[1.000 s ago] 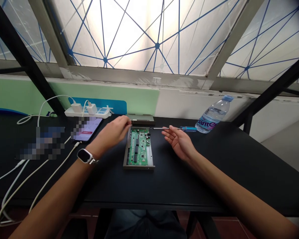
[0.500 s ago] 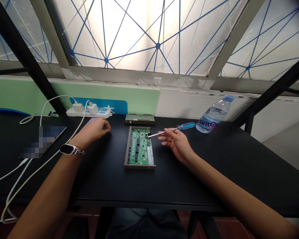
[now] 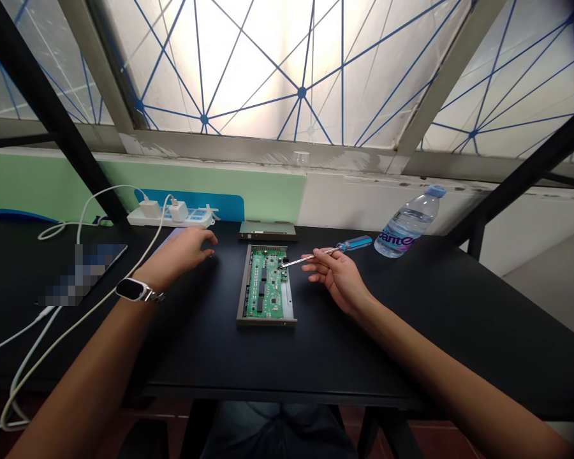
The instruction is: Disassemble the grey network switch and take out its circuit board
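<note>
In my right hand point(image 3: 337, 274) is a screwdriver point(image 3: 355, 243) with a clear blue handle, pinched by its metal shaft between thumb and fingers. Its tip points left and down over a green circuit board point(image 3: 269, 290); whether it touches the board I cannot tell. The board lies in an open metal case point(image 3: 242, 299) on the black table. My left hand point(image 3: 186, 252), a watch point(image 3: 132, 289) on its wrist, rests left of the case, its fingers loosely bent, apart and holding nothing. Behind the case lies a flat metal cover point(image 3: 268, 230).
A water bottle point(image 3: 406, 226) leans at the right back. White cables run from a power strip point(image 3: 191, 218) along the left side, near a phone-like device point(image 3: 86, 274). Black metal posts point(image 3: 76, 134) slant up at both sides before the window.
The screwdriver tip has shifted slightly left and down over the board. My left hand has moved slightly right, its fingers a little more spread.
</note>
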Available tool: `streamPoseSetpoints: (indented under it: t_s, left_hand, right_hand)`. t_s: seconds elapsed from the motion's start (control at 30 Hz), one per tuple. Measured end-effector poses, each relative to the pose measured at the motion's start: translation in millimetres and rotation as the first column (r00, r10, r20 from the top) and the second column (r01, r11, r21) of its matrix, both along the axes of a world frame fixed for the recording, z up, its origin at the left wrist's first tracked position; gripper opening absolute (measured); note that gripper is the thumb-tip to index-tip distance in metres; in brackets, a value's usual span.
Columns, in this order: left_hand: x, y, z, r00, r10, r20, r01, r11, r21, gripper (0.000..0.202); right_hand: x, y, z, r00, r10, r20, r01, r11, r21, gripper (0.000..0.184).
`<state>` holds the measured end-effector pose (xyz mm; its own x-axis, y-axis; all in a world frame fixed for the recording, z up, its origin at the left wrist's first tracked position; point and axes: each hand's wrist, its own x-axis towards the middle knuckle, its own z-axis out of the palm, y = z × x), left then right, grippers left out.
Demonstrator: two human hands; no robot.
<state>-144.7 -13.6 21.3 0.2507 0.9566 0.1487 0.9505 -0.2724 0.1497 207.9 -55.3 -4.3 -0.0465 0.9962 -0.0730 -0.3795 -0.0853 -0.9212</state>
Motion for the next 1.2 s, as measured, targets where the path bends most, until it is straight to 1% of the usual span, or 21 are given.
streamPoseSetpoints:
  t_s: [0.07,0.13,0.2,0.23,0.27,0.3,0.37,0.4,0.47,0.53,0.73,0.83,1.0,1.1,1.2]
  left_hand:
    - [14,-6,5.4,0.999,-0.048,-0.007,0.048,0.999,-0.024,0.037]
    - [32,-14,9.9,0.992,-0.110,0.067,0.117,0.987,-0.106,0.042]
    - [51,-21,11.5,0.978,-0.132,0.163,0.168,0.958,-0.232,0.053]
    - [60,-23,10.7,0.975,-0.141,0.174,0.185,0.946,-0.267,0.058]
    - [68,-25,9.0,0.980,-0.134,0.144,0.170,0.946,-0.275,0.062]
    - [75,-26,6.5,0.991,-0.107,0.082,0.125,0.957,-0.262,0.064]
    - [88,-26,0.4,0.998,-0.045,-0.041,0.034,0.974,-0.222,0.060]
    - [93,-25,-2.4,0.997,-0.029,-0.066,0.014,0.975,-0.221,0.058]
    - [103,-25,-6.5,0.998,-0.005,-0.070,-0.011,0.977,-0.212,0.055]
    - [114,-25,-7.9,0.999,0.000,-0.042,-0.008,0.978,-0.207,0.053]
    - [147,-24,-5.8,0.999,-0.012,0.032,0.018,0.978,-0.208,0.050]
    - [154,-21,-7.5,0.998,-0.013,0.068,0.027,0.978,-0.206,0.050]
    - [143,-16,-16.0,0.984,-0.008,0.176,0.039,0.984,-0.173,0.053]
    - [136,-15,-20.2,0.973,-0.038,0.227,0.077,0.983,-0.165,0.051]
    - [134,-16,-21.2,0.971,-0.057,0.233,0.096,0.982,-0.160,0.054]
  right_hand:
    - [1,0,-0.1,1.000,0.000,-0.001,0.000,1.000,0.005,0.026]
    - [1,1,0.0,1.000,0.002,0.002,-0.002,1.000,0.010,0.028]
    - [1,0,0.2,1.000,-0.001,0.009,0.000,1.000,0.016,0.032]
    - [1,0,0.3,1.000,-0.005,0.013,0.004,1.000,0.021,0.034]
    - [1,0,0.4,1.000,-0.011,0.017,0.010,0.999,0.030,0.036]
    - [0,0,0.4,1.000,-0.021,0.020,0.021,0.999,0.042,0.039]
    - [0,1,0.6,0.999,-0.045,0.024,0.043,0.996,0.074,0.043]
    - [0,1,0.7,0.998,-0.055,0.026,0.053,0.994,0.091,0.046]
    - [-1,2,0.9,0.997,-0.072,0.031,0.067,0.991,0.118,0.050]
    - [-1,4,1.0,0.996,-0.086,0.033,0.081,0.987,0.138,0.053]
    - [2,7,0.6,0.991,-0.129,0.041,0.119,0.975,0.187,0.054]
    - [5,9,1.4,0.987,-0.146,0.069,0.129,0.968,0.215,0.052]
    - [8,18,9.0,0.974,-0.170,0.150,0.120,0.948,0.294,0.051]
    - [3,29,22.6,0.962,-0.166,0.216,0.075,0.924,0.375,0.048]
    - [-9,46,42.9,0.925,-0.142,0.352,-0.040,0.886,0.461,0.033]
